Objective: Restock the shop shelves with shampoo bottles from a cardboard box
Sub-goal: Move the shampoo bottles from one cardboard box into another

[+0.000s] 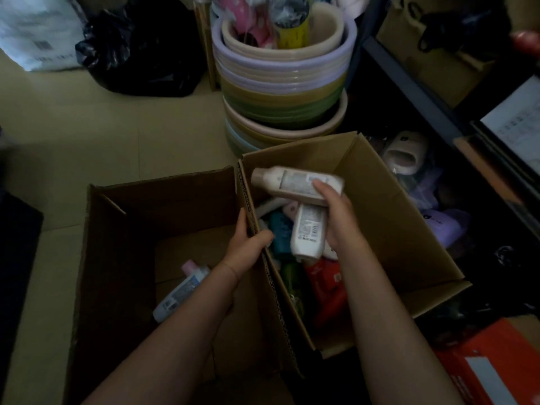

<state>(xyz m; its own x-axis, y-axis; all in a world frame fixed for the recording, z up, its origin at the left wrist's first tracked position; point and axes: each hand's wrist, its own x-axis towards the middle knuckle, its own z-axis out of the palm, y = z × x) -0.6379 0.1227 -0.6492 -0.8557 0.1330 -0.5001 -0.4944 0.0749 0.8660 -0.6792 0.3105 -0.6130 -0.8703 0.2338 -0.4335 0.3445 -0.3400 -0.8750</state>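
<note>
Two open cardboard boxes stand side by side on the floor. The right box [388, 206] holds several bottles and pouches, among them teal, green and red ones. My right hand [336, 217] grips two white shampoo bottles above that box: one [295, 182] lies crosswise with its cap to the left, the other [308, 232] hangs bottom down. My left hand [248, 244] grips the upright flap between the two boxes. In the left box [122, 258] a single white bottle with a pink cap [181, 290] lies on the bottom.
A tall stack of plastic basins [280, 92] stands just beyond the right box. A black bag [146, 48] and a white sack [38, 30] lie at the far left. Dark shelving [415, 86] with slippers and packets runs along the right; a red box [493, 361] sits at the lower right.
</note>
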